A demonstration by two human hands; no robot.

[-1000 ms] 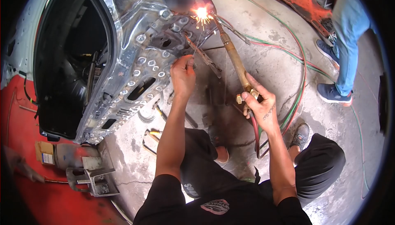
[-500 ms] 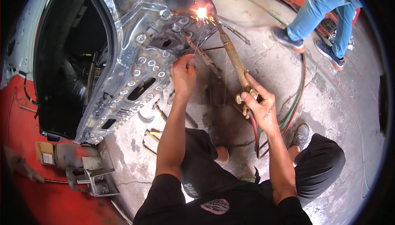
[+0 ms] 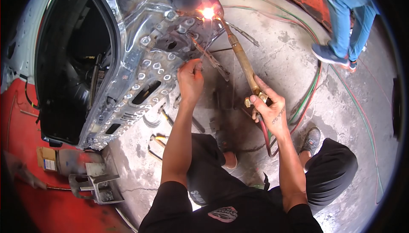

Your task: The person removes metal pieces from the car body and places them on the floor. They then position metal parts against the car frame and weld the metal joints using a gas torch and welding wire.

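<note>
Concrete point(image 3: 272, 64) lay below; your right hand point(image 3: 272, 111) gripped the torch point(image 3: 244, 63) by the panel's glow point(image 3: 208, 13), your left hand point(image 3: 190, 81) pinching a wire point(image 3: 207, 44).

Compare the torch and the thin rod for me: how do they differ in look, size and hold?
The torch is thick and brass-coloured; the rod is far thinner, a faint line. The torch has a knob and a red hose at its lower end; the rod shows neither. The right hand wraps the torch, while the left hand pinches the rod. Both slant up towards the bright glow.
</note>
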